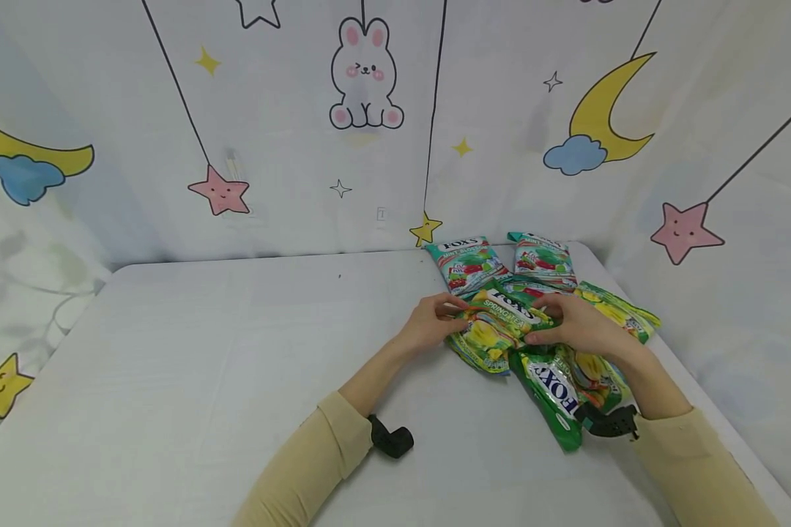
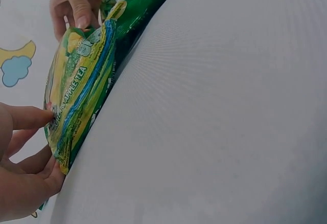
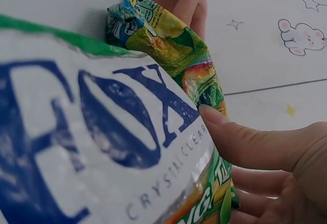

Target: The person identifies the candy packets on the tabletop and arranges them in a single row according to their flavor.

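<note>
Gripping a yellow bag (image 1: 491, 335) over the desk (image 1: 237, 366)
With a green bag (image 1: 555, 395) nearest, in front and to the right of the yellow bag; pinching the yellow bag's left edge with the left hand (image 1: 431, 323), its right end with the right hand (image 1: 578, 323); with teal bags (image 1: 469, 265) farther off, behind it.

White table (image 1: 237, 380) | far right: teal Fox's bags (image 1: 468, 265) | right edge: yellow-green bag (image 1: 622, 315) | nearer: green-and-white bag (image 1: 554, 395)
</note>
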A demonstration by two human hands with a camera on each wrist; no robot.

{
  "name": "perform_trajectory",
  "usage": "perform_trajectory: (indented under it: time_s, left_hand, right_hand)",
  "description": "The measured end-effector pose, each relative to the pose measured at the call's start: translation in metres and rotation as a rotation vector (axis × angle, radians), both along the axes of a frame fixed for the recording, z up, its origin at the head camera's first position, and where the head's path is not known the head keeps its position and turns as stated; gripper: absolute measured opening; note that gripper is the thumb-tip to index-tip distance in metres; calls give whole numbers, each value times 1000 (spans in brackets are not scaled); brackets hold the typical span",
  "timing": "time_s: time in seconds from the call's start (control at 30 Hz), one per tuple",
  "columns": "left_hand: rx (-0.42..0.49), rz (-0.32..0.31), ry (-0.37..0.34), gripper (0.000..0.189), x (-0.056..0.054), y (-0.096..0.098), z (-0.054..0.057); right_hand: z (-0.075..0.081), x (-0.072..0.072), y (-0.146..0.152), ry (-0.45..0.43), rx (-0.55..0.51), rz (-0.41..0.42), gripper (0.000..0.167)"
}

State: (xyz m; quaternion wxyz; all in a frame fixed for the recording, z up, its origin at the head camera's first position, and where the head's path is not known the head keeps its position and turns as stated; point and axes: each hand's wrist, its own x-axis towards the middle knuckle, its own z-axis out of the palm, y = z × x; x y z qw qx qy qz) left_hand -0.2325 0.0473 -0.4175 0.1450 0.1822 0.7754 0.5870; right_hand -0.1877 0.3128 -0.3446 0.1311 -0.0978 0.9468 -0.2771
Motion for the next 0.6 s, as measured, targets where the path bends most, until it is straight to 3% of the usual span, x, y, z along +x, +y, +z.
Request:
perform_trajectory:
  time_s: [0.6]
  left_hand:
    - [27, -1, -21, 21, 1, -1, 2]
  right_hand:
    - [1, 2, -4, -26, -93, -30, 71]
